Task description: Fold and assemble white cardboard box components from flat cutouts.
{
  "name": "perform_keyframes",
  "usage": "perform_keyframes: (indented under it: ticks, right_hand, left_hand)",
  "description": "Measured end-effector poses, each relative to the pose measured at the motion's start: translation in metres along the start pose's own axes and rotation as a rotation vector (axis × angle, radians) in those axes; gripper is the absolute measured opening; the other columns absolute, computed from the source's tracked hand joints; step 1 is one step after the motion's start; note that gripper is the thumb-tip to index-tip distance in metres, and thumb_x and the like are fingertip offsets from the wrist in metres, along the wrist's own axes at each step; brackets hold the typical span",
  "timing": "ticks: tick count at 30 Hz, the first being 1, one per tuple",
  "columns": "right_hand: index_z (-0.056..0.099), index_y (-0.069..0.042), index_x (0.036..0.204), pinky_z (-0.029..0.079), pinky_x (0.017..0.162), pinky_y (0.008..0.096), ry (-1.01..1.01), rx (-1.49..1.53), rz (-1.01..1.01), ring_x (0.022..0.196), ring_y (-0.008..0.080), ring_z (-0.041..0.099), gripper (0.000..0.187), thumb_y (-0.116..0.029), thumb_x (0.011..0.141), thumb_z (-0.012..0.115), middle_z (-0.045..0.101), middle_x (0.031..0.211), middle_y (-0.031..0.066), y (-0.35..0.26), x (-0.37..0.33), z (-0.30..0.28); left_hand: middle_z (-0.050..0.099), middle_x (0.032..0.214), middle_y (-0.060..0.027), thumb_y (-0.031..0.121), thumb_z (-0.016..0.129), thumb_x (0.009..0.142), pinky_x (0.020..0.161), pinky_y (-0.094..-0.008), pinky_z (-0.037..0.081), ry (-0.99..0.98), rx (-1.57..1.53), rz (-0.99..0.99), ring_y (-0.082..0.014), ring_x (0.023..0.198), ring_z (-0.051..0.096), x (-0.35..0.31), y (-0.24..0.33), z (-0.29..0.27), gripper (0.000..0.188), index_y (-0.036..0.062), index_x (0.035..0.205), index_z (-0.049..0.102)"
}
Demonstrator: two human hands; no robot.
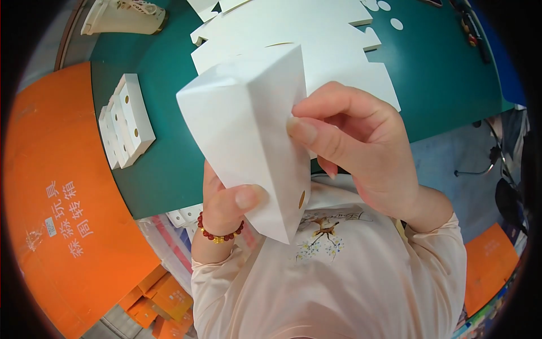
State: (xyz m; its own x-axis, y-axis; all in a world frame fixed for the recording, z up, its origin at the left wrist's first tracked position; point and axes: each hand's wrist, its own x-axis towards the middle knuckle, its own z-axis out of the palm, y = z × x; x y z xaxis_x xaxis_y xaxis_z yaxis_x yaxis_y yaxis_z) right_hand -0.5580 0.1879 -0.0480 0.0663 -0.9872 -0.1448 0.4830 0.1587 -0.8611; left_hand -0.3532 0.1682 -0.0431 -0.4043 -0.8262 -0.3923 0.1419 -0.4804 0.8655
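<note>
A green table [457, 107] spans the upper part of the frame, its edges bowed. White card sheets [339, 53] with notched edges lie at upper centre, small white discs [397, 24] at upper right. A pale cup [127, 17] is at upper left; below it, a group of white boxes [135, 116] with round holes sits by the table's left edge. A big orange box [73, 169] fills the left side; another orange piece [491, 268] shows at lower right.

The white carton [226, 127] is held up, tilted, at the centre of the frame. The left grip [221, 202] clasps its lower left, thumb across the near face, fingers mostly hidden behind; a red bead bracelet [212, 236] circles that wrist. The right grip [367, 144], wrist bent inward, pinches the carton's right edge between thumb and forefinger.
</note>
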Motion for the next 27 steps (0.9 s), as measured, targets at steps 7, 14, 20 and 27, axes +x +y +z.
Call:
perform_keyframes:
  ticks: [7, 14, 20, 27]
  right_hand:
    - [0.065, -0.003, 0.097, 0.042, 0.053, 0.0191, 0.02, -0.075, -0.183, 0.071, 0.0056, 0.053, 0.008, -0.008, 0.092, 0.068, 0.062, 0.093, 0.0012, 0.002, 0.003, -0.001]
    - [0.063, -0.004, 0.098, 0.046, 0.052, 0.0204, -0.106, 0.082, 0.181, 0.076, 0.0051, 0.056, 0.012, -0.015, 0.094, 0.067, 0.061, 0.095, -0.0003, -0.007, 0.01, -0.01]
    - [0.062, -0.004, 0.1, 0.05, 0.053, 0.0214, 0.005, 0.03, 0.066, 0.077, 0.0064, 0.057, 0.012, -0.016, 0.096, 0.064, 0.061, 0.094, 0.0002, -0.001, 0.02, -0.018]
    - [0.066, -0.005, 0.107, 0.048, 0.062, 0.0193, 0.488, -0.864, -0.548, 0.079, 0.0072, 0.059, 0.016, -0.016, 0.096, 0.063, 0.065, 0.095, 0.0012, -0.02, 0.07, -0.11]
  left_hand:
    - [0.058, 0.129, -0.02, 0.023, 0.058, 0.082, 0.096, -0.0387, 0.049, -0.293, -0.317, 0.109, -0.0283, 0.113, 0.058, 0.001, -0.01, -0.009, 0.065, -0.0072, 0.138, 0.04]
    - [0.061, 0.117, -0.0118, 0.029, 0.077, 0.068, 0.088, -0.0349, 0.052, 0.085, -0.047, 0.169, -0.0227, 0.104, 0.063, 0.007, -0.007, 0.01, 0.081, -0.0016, 0.135, 0.043]
    - [0.059, 0.122, -0.0136, 0.026, 0.076, 0.069, 0.093, -0.0344, 0.05, 0.203, -0.015, 0.267, -0.0223, 0.111, 0.06, 0.006, 0.002, 0.0, 0.081, -0.0029, 0.136, 0.041]
    - [0.052, 0.134, -0.0177, 0.017, 0.076, 0.075, 0.098, -0.0358, 0.047, 0.41, 0.663, 0.683, -0.0268, 0.12, 0.055, 0.01, 0.041, -0.046, 0.066, -0.0004, 0.132, 0.047]
